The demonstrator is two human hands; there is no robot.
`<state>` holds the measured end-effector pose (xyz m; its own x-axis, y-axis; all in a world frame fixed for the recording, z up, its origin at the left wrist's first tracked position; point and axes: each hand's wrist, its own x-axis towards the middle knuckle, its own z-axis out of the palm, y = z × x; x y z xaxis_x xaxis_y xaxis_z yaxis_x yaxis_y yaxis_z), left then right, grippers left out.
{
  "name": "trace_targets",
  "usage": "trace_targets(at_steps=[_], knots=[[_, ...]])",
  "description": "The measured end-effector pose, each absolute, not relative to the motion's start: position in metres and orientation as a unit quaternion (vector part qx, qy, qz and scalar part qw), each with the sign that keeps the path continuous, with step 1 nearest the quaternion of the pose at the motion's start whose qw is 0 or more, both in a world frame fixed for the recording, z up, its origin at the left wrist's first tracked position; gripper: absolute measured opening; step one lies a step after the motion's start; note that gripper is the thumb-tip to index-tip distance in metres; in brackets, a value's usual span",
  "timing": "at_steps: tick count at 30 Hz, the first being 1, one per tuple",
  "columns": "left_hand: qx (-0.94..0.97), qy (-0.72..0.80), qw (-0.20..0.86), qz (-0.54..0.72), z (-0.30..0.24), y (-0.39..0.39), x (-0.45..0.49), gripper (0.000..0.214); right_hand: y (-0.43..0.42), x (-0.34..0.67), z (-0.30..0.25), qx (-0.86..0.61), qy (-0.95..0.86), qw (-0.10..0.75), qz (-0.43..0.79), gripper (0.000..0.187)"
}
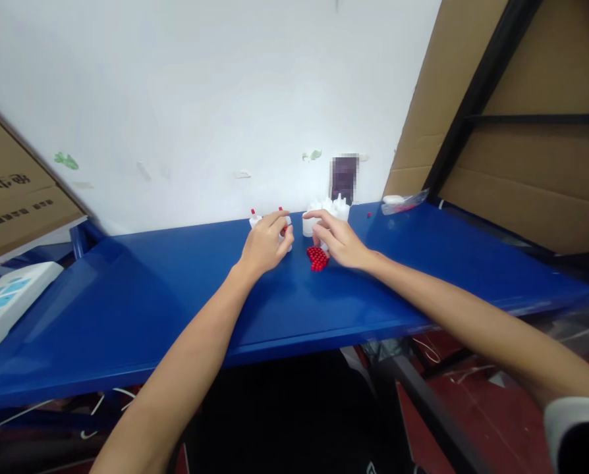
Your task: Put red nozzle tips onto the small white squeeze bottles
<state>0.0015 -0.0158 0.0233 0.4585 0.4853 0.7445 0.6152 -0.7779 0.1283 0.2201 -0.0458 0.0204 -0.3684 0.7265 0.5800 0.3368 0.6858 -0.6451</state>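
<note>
My left hand (265,242) is closed in a pinch, with a small red cap (285,230) showing between thumb and fingers. White plastic shows just under the thumb, partly hidden. Behind this hand stand small white bottles with red tips, one of them a bottle (255,220) at its left. My right hand (341,238) hovers with the index finger stretched out and the thumb apart; I see nothing between them. Below its fingers a pile of small red caps (317,259) lies on the blue table (176,283). A cluster of white bottles (341,209) stands behind the right hand.
A clear plastic bag (406,201) lies at the table's back right, with a single red cap (369,214) nearby. A white wall (200,99) rises behind the table. At the left edge sits a white device (12,303) with blue panels. Cardboard (526,178) borders the right side.
</note>
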Motion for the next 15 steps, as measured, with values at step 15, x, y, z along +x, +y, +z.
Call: trace_targets(at_steps=[15], knots=[[-0.871, -0.349, 0.025, -0.346, 0.0231, -0.0226, 0.0071, 0.032, -0.0493, 0.2203, 0.0188, -0.322, -0.779, 0.482, 0.237, 0.035]])
